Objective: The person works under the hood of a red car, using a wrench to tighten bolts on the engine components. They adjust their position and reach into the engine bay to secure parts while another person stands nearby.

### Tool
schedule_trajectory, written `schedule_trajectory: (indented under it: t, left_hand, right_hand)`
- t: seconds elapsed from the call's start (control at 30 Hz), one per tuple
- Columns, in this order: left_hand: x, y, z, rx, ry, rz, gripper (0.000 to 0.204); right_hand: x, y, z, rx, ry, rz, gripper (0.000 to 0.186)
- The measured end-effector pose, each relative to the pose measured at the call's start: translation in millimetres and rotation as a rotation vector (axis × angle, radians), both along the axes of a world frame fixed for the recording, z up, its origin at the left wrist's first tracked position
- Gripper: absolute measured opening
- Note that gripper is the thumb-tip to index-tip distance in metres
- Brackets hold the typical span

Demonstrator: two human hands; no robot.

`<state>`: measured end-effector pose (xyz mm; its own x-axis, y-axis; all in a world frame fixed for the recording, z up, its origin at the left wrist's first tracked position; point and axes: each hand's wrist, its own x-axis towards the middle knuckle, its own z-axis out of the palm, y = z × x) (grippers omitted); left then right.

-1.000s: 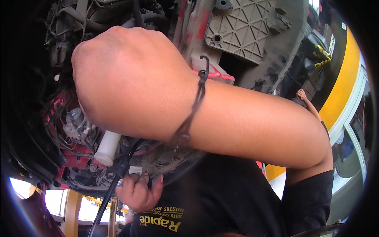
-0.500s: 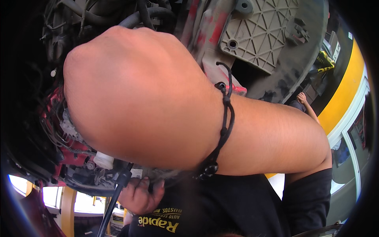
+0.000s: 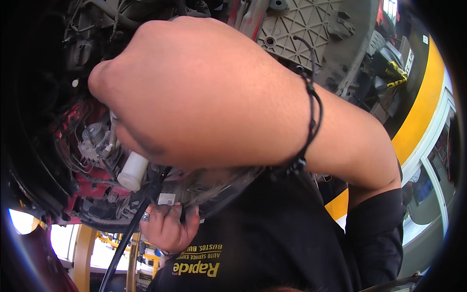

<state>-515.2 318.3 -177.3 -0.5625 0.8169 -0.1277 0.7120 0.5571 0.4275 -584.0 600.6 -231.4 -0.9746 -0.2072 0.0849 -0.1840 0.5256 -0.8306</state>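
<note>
My right hand (image 3: pixel 180 82), with a black cord bracelet (image 3: pixel 314 114) at the wrist, fills the middle close to the camera, its fingers curled down and hidden over the engine bay. What they hold cannot be seen. A white cylinder (image 3: pixel 130 175) and a silvery component with lines (image 3: pixel 92 136) show just below and left of it. My left hand (image 3: pixel 168 226), a ring on one finger, is bent at the lower edge of the engine bay (image 3: pixel 199 209), fingers curled on it beside a long black rod (image 3: pixel 126 243).
A ribbed plastic tray (image 3: pixel 296 29) and hoses (image 3: pixel 114 17) lie at the top. A black-and-yellow wall band (image 3: pixel 418 107) and window frames run down the right. Yellow posts (image 3: pixel 85 253) stand at lower left. My black shirt (image 3: pixel 262 233) fills the bottom middle.
My right hand and forearm have risen and moved rightward from half a second ago, uncovering more of the white cylinder and silvery component. My left hand stays at the edge.
</note>
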Motion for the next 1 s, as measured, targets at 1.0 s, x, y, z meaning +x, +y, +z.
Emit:
schedule_trajectory:
  t: [1.0]
  left_hand:
    - [55, 26, -15, 0.457, 0.358, -0.035, 0.022]
  right_hand:
    - [206, 23, 60, -0.279, 0.423, -0.459, 0.033]
